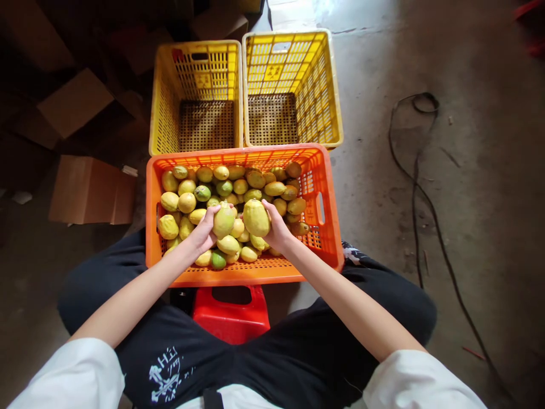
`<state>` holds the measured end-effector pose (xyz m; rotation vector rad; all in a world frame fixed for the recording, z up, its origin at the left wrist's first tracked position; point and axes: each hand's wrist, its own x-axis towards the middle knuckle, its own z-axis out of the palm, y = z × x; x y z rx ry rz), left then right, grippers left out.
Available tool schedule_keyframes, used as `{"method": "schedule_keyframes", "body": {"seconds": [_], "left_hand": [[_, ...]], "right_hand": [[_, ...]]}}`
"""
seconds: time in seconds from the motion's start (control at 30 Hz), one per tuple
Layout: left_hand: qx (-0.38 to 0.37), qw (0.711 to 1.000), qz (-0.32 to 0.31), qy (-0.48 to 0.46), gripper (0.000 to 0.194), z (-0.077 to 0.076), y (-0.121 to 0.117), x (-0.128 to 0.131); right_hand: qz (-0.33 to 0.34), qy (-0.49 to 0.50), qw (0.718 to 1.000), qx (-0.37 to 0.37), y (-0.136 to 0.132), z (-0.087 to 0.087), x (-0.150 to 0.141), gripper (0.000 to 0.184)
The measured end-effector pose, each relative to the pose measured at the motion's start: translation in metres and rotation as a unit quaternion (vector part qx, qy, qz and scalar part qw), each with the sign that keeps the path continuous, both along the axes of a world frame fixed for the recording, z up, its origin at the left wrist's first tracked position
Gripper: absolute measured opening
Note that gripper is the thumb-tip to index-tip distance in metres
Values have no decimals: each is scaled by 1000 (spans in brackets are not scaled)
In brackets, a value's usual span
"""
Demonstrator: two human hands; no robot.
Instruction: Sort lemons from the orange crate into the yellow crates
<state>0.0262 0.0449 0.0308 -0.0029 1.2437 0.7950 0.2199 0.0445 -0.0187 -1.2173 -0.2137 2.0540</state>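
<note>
My left hand [206, 232] is closed around a yellow-green lemon [224, 220], its thumb along the fruit's upper side. A rounder yellow lemon [256, 218] is in my right hand [277, 228], with the fingers mostly hidden behind it. Both fruits are held side by side, a small gap apart, above an orange plastic crate [238, 277]. Many lemons lie loose in that crate, mostly yellow; a few are green, such as the green lemon [218, 260] near the front wall.
Behind the orange crate stand two yellow crates, a left yellow crate [154, 108] and a right yellow crate [335, 108]. A red plastic stool [230, 326] sits between my legs. Cardboard boxes [91, 190] are at the left. A black cable [438, 227] snakes over the concrete floor at right.
</note>
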Motion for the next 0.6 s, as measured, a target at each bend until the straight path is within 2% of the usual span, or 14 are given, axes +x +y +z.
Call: {"method": "schedule_keyframes", "body": {"seconds": [0.2, 0.3, 0.43, 0.6], "left_hand": [[-28, 1000, 11, -3, 16, -2, 3, 0], [-35, 999, 21, -6, 21, -1, 4, 1], [-24, 1000, 10, -8, 24, 0, 3, 1], [-7, 1000, -8, -6, 16, 0, 1, -2]], "right_hand": [[14, 3, 1000, 10, 1, -1, -2, 56], [11, 3, 1000, 5, 1, -1, -2, 57], [7, 1, 1000, 5, 0, -3, -2, 57], [9, -10, 999, 35, -2, -5, -3, 54]]}}
